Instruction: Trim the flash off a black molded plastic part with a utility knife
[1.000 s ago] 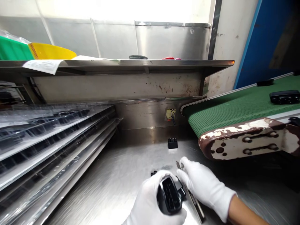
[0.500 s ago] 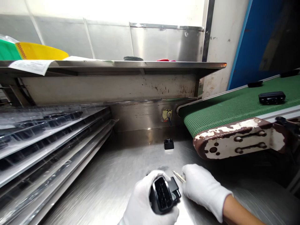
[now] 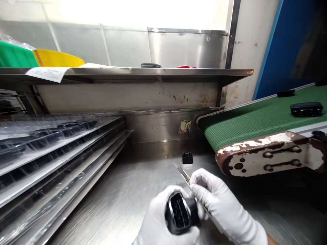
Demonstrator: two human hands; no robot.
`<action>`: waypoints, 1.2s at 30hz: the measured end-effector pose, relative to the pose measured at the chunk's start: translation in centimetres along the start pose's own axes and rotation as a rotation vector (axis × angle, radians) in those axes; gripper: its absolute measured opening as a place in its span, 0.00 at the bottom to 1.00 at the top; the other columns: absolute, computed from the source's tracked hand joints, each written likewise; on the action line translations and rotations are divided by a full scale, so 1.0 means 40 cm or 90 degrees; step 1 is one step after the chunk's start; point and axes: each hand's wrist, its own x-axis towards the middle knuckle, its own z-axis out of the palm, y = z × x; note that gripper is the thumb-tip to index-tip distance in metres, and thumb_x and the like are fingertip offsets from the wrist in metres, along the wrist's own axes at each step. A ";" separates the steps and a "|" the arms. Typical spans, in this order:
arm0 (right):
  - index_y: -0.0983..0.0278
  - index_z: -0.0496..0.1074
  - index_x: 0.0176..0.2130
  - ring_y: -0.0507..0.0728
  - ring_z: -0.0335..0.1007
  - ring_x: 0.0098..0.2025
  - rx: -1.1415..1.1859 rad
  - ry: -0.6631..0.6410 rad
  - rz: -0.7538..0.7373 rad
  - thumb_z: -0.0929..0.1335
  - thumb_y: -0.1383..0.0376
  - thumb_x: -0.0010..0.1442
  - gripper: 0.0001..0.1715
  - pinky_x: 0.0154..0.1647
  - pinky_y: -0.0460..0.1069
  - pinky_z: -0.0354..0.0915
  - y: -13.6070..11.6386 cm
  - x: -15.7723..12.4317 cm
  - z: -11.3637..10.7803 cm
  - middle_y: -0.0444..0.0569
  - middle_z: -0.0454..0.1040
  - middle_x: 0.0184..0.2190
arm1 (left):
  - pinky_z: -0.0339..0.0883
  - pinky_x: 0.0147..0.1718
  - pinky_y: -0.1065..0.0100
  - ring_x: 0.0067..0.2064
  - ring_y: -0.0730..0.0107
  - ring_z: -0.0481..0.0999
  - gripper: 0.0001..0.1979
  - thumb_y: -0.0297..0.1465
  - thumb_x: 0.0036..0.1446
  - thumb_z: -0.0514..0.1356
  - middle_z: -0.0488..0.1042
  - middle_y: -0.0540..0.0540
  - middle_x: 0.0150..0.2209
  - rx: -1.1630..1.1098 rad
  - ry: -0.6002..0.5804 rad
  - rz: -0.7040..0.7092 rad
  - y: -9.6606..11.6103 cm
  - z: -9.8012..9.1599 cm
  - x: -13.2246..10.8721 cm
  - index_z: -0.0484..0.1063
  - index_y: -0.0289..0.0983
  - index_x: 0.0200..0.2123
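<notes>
My left hand (image 3: pixel 163 217), in a white glove, is closed around a black plastic connector housing (image 3: pixel 179 212). The housing's oblong opening faces me, showing dark divided cavities inside. Gloved in white too, my right hand (image 3: pixel 214 199) pinches a slim craft knife (image 3: pixel 182 173). The knife's pointed tip is directed up and to the left, beyond the housing, and its handle slants back under my right palm. My right fingers are close against the housing's right side and partly hide it. Farther back, a small black connector piece (image 3: pixel 187 158) rests on the metal table (image 3: pixel 143 173).
Clear plastic trays (image 3: pixel 76 149) with black parts are stacked at left. A green conveyor belt (image 3: pixel 242 119) at right carries several black parts (image 3: pixel 306 109). Above the table's back runs a metal shelf (image 3: pixel 122 70) with a yellow bin (image 3: pixel 60 58) and a green bin (image 3: pixel 17 56).
My right hand has moved left to the housing, and the knife now shows more of its length, tip farther up and left. My left hand still holds the housing. The view has shifted slightly.
</notes>
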 end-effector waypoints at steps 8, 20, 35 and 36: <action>0.65 0.73 0.45 0.49 0.73 0.32 0.325 0.015 0.053 0.76 0.69 0.52 0.20 0.32 0.40 0.68 -0.081 -0.012 -0.039 0.50 0.75 0.40 | 0.63 0.23 0.72 0.25 0.71 0.70 0.16 0.19 0.36 0.62 0.72 0.52 0.24 0.139 0.080 -0.049 -0.014 0.019 0.012 0.68 0.35 0.32; 0.62 0.72 0.37 0.48 0.62 0.27 0.381 0.084 -0.056 0.67 0.57 0.64 0.11 0.31 0.41 0.64 -0.035 -0.024 -0.030 0.42 0.65 0.27 | 0.65 0.26 0.70 0.27 0.71 0.71 0.12 0.22 0.37 0.59 0.73 0.49 0.30 0.137 0.067 -0.054 -0.001 0.025 0.013 0.69 0.35 0.31; 0.58 0.74 0.38 0.53 0.69 0.39 -0.020 0.104 -0.110 0.70 0.57 0.62 0.07 0.45 0.48 0.68 -0.035 -0.034 -0.012 0.42 0.73 0.34 | 0.68 0.31 0.65 0.30 0.64 0.74 0.07 0.31 0.47 0.63 0.74 0.47 0.29 0.266 0.056 0.075 -0.049 0.028 0.011 0.68 0.37 0.29; 0.58 0.74 0.37 0.53 0.69 0.38 -0.027 0.105 -0.107 0.70 0.57 0.62 0.07 0.44 0.48 0.68 -0.033 -0.034 -0.013 0.42 0.72 0.34 | 0.67 0.31 0.65 0.30 0.65 0.73 0.07 0.32 0.47 0.62 0.74 0.47 0.29 0.275 0.047 0.082 -0.050 0.026 0.010 0.68 0.37 0.29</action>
